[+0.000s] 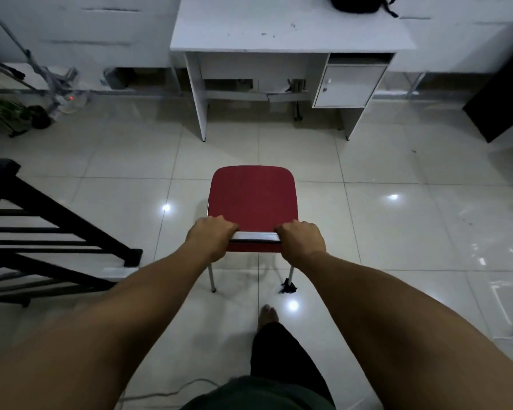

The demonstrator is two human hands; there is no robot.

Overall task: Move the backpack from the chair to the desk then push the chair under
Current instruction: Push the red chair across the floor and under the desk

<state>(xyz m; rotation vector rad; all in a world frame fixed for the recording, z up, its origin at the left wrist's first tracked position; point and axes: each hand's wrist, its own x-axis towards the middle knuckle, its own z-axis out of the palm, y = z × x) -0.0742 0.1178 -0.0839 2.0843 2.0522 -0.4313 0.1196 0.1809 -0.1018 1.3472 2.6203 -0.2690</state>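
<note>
While the chair [253, 199] stands on the tiled floor [397, 232], well short of the desk [279, 28], the left hand [211, 236] and right hand [302, 241] are both closed around the top of its backrest. Its red seat is bare. The black backpack [360, 2] sits on the desk's far right corner, partly cut off by the frame edge.

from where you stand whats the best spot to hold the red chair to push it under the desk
Grip the top rail of the chair backrest from behind, left hand and right hand at its ends: the seat faces the desk opening.
</note>
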